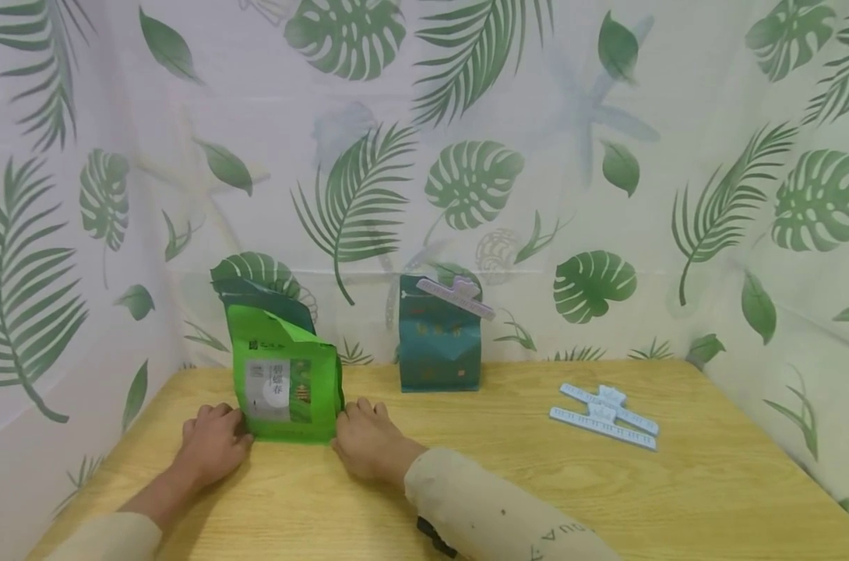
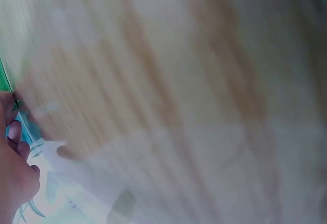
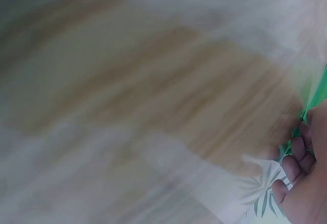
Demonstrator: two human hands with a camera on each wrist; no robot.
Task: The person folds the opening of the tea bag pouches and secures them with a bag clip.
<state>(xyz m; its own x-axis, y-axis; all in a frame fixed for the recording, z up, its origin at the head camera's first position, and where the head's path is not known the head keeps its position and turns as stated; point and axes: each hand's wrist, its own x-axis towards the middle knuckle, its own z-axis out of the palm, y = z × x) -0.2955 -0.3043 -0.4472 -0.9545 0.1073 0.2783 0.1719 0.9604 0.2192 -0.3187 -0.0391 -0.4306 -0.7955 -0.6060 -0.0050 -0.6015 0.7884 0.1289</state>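
A bright green tea bag (image 1: 273, 389) with a printed label stands upright at the left of the table. Behind its top shows a dark teal bag or panel (image 1: 266, 300), mostly hidden. My left hand (image 1: 214, 442) grips the green bag's lower left edge with curled fingers. At the lower right edge, my right hand (image 1: 371, 440) holds it the same way. Only part of the left hand (image 2: 18, 178) and a sliver of the bag show in the left wrist view. The right wrist view likewise catches the right hand (image 3: 304, 178) beside the green edge.
Further back in the middle stands a teal bag (image 1: 438, 354) with a pale purple clip (image 1: 459, 294) slanted across its top. Two light blue sealing clips (image 1: 603, 425) lie on the right of the wooden table (image 1: 509, 467). A leaf-patterned cloth (image 1: 424, 210) hangs behind.
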